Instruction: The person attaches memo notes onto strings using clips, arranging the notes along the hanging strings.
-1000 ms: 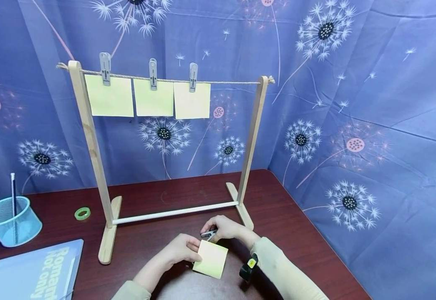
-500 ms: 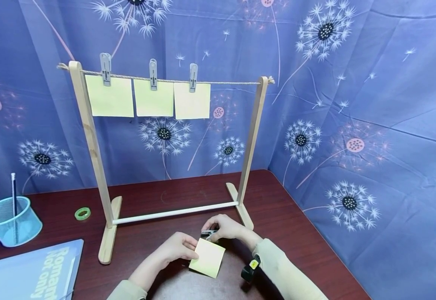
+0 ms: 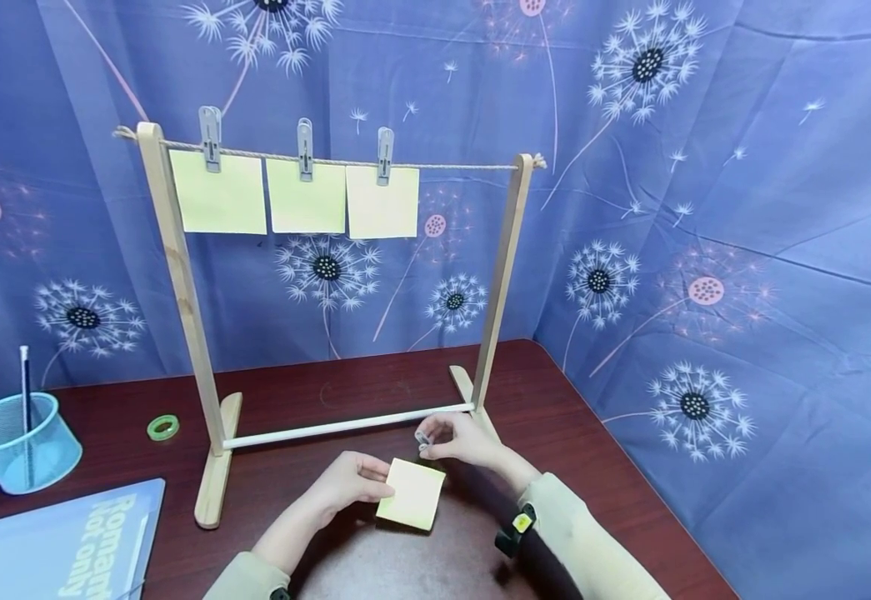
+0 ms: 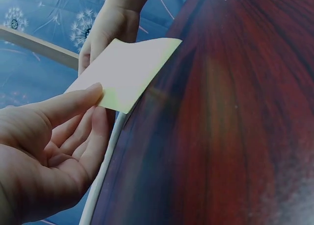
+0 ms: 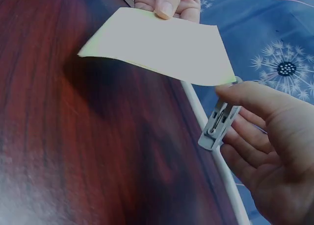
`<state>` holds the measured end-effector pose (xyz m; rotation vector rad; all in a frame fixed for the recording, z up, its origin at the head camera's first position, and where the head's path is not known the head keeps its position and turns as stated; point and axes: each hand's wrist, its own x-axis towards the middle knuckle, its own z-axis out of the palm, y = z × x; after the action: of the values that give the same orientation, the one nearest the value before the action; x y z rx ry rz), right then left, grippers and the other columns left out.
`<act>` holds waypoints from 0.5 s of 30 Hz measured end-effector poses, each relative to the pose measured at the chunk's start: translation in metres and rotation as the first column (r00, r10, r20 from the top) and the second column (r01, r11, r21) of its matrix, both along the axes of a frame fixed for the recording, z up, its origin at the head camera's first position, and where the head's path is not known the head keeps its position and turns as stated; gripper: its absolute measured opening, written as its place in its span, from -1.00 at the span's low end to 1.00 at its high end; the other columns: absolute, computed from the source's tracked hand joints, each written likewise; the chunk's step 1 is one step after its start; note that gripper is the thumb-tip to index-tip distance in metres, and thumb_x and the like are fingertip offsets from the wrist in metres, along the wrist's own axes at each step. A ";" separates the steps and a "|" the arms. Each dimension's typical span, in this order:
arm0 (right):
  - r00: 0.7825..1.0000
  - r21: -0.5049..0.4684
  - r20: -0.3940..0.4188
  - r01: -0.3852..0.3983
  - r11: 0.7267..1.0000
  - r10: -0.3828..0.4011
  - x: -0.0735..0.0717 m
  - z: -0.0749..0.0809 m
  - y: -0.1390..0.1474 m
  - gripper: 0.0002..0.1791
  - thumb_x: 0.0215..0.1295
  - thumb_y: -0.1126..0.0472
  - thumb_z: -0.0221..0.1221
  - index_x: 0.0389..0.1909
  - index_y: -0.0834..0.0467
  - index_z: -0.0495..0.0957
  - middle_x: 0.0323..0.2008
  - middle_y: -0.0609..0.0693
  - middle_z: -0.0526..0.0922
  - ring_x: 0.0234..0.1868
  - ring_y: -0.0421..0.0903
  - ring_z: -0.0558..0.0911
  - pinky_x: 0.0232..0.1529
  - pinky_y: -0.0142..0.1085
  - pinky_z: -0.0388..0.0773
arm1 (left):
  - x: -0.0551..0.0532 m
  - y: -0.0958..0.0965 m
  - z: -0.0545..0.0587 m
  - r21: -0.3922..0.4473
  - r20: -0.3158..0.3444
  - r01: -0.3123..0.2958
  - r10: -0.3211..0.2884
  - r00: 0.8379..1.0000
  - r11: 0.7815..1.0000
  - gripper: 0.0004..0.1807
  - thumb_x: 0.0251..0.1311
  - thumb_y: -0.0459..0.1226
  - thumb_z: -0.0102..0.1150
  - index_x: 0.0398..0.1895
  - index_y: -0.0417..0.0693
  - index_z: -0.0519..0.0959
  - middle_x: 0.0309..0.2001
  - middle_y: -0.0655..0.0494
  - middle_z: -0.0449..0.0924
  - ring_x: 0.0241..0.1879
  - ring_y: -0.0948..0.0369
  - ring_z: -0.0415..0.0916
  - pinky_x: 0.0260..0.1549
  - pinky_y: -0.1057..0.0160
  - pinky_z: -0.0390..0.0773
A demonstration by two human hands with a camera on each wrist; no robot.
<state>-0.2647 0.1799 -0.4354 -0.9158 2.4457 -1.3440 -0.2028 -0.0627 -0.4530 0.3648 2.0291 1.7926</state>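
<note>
Between thumb and fingers my left hand [image 3: 351, 482] pinches a pale yellow sticky note [image 3: 412, 495] by one edge, over the table. In the left wrist view the sticky note [image 4: 127, 70] curves slightly, and its edge lies under the left thumb. My right hand [image 3: 463, 440] holds a grey clothespin [image 3: 422, 441] beyond the note's far corner. The right wrist view shows the clothespin [image 5: 219, 123] between the thumb and fingers, one end near the note's corner. Three more notes, such as the rightmost hanging note [image 3: 384, 208], hang by grey clothespins from a rope [image 3: 465, 165].
A wooden frame [image 3: 186, 292] with a white bottom bar [image 3: 345, 427] carries the rope, just beyond the hands. At the left are a blue mesh cup [image 3: 52, 454] with a pencil, a green tape roll [image 3: 162, 427] and a blue book [image 3: 37, 542]. A patterned curtain hangs behind.
Both hands have moved away from the body, toward the frame, the left with the note. The right hand has also shifted slightly right, and the clothespin has turned in its fingers.
</note>
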 end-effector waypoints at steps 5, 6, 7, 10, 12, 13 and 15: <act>0.999 -0.060 0.006 0.050 0.997 -0.050 0.000 0.011 0.006 -0.63 0.19 0.34 0.31 0.01 0.35 0.54 -0.26 0.21 0.67 -0.25 -0.21 0.63 -0.23 -0.40 0.62 | -0.001 0.002 0.006 -0.013 -0.025 -0.066 0.066 0.998 0.998 -0.58 0.06 -0.47 0.32 -0.01 -0.58 0.52 -0.18 -0.22 0.70 -0.28 0.25 0.64 -0.23 0.23 0.69; 0.998 -0.066 0.005 0.055 0.996 -0.055 -0.001 0.013 0.008 -0.62 0.20 0.35 0.30 0.03 0.37 0.53 -0.24 0.23 0.66 -0.25 -0.21 0.63 -0.23 -0.39 0.62 | -0.002 0.002 0.006 -0.013 -0.031 -0.081 0.080 0.996 0.997 -0.57 0.06 -0.46 0.32 -0.01 -0.57 0.51 -0.18 -0.22 0.70 -0.29 0.26 0.64 -0.24 0.23 0.68; 0.998 -0.073 -0.005 0.056 0.996 -0.057 -0.002 0.014 0.009 -0.61 0.20 0.35 0.30 0.05 0.39 0.52 -0.24 0.24 0.66 -0.24 -0.22 0.63 -0.23 -0.38 0.63 | -0.003 0.003 0.006 -0.010 -0.034 -0.098 0.097 0.995 0.995 -0.56 0.05 -0.46 0.33 0.00 -0.56 0.51 -0.19 -0.20 0.70 -0.29 0.26 0.63 -0.24 0.24 0.68; 0.996 -0.073 -0.026 0.078 0.994 -0.080 -0.003 0.023 0.012 -0.61 0.19 0.36 0.30 0.04 0.39 0.53 -0.23 0.25 0.67 -0.23 -0.27 0.63 -0.18 -0.37 0.61 | -0.006 0.005 0.008 0.006 -0.033 -0.153 0.153 0.988 0.988 -0.56 0.04 -0.45 0.35 0.00 -0.53 0.51 -0.22 -0.13 0.71 -0.32 0.29 0.63 -0.25 0.27 0.66; 0.994 -0.075 -0.034 0.097 0.992 -0.100 -0.005 0.032 0.013 -0.62 0.17 0.36 0.30 0.01 0.39 0.54 -0.26 0.24 0.68 -0.26 -0.28 0.62 -0.20 -0.37 0.60 | -0.008 0.006 0.010 0.033 -0.027 -0.182 0.183 0.983 0.983 -0.56 0.04 -0.44 0.35 -0.01 -0.52 0.51 -0.24 -0.09 0.72 -0.32 0.30 0.62 -0.24 0.27 0.66; 0.993 -0.076 -0.036 0.111 0.991 -0.114 -0.006 0.037 0.014 -0.63 0.16 0.36 0.30 -0.01 0.38 0.54 -0.27 0.22 0.68 -0.27 -0.28 0.62 -0.21 -0.36 0.60 | -0.009 0.006 0.012 0.050 -0.020 -0.194 0.196 0.981 0.980 -0.57 0.05 -0.44 0.34 -0.01 -0.52 0.51 -0.24 -0.08 0.72 -0.32 0.30 0.62 -0.23 0.27 0.67; 0.989 -0.069 -0.040 0.139 0.988 -0.142 -0.007 0.051 0.016 -0.65 0.15 0.35 0.31 -0.03 0.33 0.56 -0.29 0.17 0.69 -0.27 -0.27 0.63 -0.22 -0.36 0.58 | -0.011 0.007 0.018 0.078 -0.011 -0.221 0.223 0.975 0.972 -0.59 0.08 -0.43 0.33 -0.02 -0.52 0.52 -0.25 -0.05 0.72 -0.32 0.30 0.62 -0.21 0.25 0.67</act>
<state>-0.2722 0.1957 -0.3844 -0.8090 2.5567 -1.4736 -0.2139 -0.0554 -0.4354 0.1831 2.0892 2.0098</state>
